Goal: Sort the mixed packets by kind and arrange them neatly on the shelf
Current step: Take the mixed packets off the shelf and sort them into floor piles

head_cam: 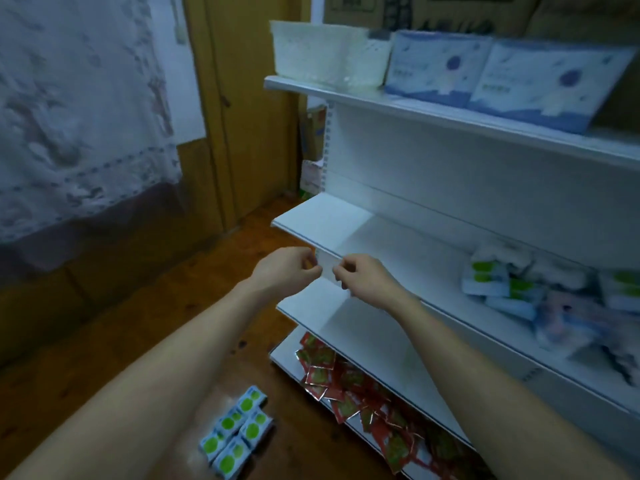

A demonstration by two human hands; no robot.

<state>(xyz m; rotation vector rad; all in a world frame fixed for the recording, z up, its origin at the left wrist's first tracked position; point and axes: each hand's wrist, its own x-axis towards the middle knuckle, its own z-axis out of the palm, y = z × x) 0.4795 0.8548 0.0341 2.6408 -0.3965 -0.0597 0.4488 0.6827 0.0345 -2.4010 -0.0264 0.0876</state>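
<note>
My left hand [287, 270] and my right hand [363, 277] meet in front of the middle shelf's [332, 220] front edge. Their curled fingers pinch a small white packet [327, 268] between them, one hand at each end. A mixed heap of white-and-green and pale pink packets [526, 292] lies on the right part of that shelf, blurred. Several red packets [360, 386] are strewn over the bottom shelf. On the wooden floor by my left forearm lie several white packets with green dots [239, 431], laid side by side.
The top shelf [398, 102] carries a white basket [325, 53] and two large blue-and-white packs [440, 67]. A wooden door [242, 109] and a lace-covered table [79, 116] stand to the left. Another white shelf [346, 323] sits below the middle one.
</note>
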